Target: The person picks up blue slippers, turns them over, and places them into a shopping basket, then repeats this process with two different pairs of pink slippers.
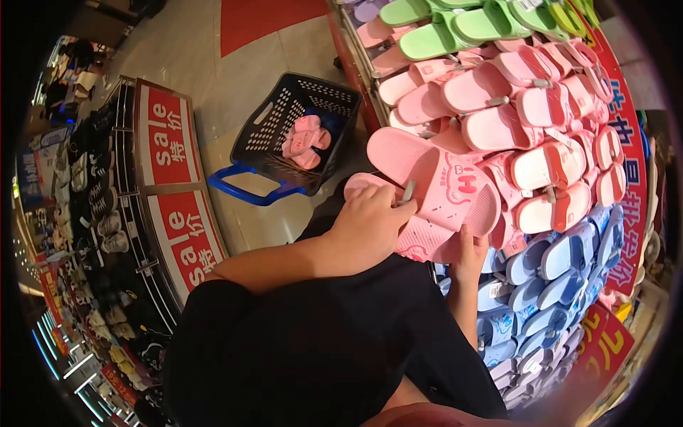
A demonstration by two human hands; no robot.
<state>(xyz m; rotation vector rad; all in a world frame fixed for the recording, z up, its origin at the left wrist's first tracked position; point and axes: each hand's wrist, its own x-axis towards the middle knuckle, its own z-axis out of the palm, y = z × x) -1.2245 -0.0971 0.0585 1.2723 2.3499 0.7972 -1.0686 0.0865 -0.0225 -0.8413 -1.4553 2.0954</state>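
Observation:
A pair of pink slippers (466,186) with a bear print is held in front of my chest. My left hand (373,222) is closed at the pair's left side, its fingers by a small grey hook or clip (408,192). My right hand (467,252) grips the pair from below, with the thumb on the strap's lower edge. One slipper lies partly behind the other. Right beside them, rows of pink slippers (475,87) fill the display rack.
A black basket (249,146) with a blue handle (245,186) stands on the floor, holding pink slippers (306,141). Green slippers (429,40) are at the rack's top, blue ones (526,265) lower. Sale signs (168,135) front a shoe shelf (103,213) at left.

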